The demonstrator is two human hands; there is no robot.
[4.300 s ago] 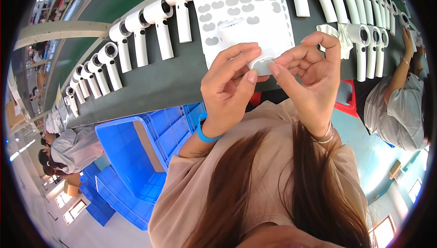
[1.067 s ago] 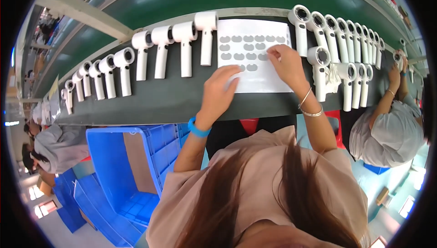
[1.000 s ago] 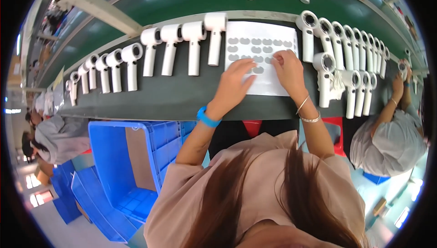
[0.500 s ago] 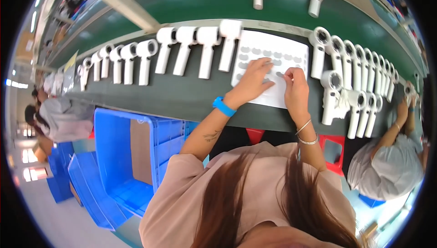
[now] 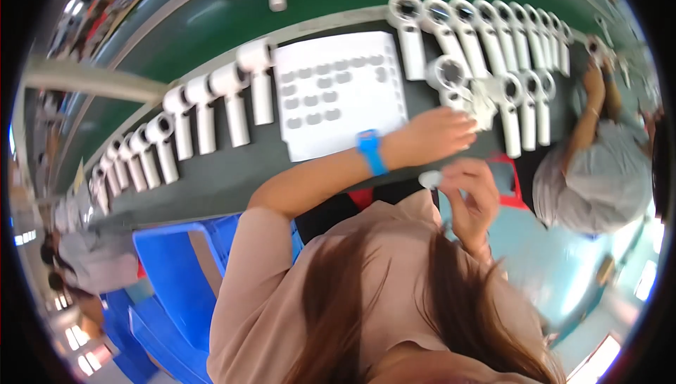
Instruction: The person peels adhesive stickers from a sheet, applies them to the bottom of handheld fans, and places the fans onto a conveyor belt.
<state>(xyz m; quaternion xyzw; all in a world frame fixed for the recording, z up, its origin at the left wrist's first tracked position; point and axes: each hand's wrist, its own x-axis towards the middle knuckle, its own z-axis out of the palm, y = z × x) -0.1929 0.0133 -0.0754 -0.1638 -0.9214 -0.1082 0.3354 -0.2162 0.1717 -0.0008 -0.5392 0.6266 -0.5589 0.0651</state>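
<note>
My left hand [image 5: 438,136], with a blue wristband, reaches across to the right. Its fingers curl over the lower handle of a white handheld fan [image 5: 449,74] with a round head; the hand hides the handle's end. Closer to my body, my right hand [image 5: 473,197] pinches a small pale sticker [image 5: 430,179] between thumb and fingers. On the bench to the left lies a white sheet [image 5: 352,127] bearing rows of grey rounded stickers [image 5: 322,69], with gaps in some rows.
Several more white fans line the bench on the left [image 5: 231,102] and right [image 5: 493,35]. A white cloth or glove [image 5: 483,106] lies by the held fan. Blue crates [image 5: 169,264] stand lower left. A co-worker in grey [image 5: 591,180] sits at the right.
Both hands have left the sheet. My right hand has drawn back toward my body with a sticker; my left hand has moved right to the fan. The view has shifted right.
</note>
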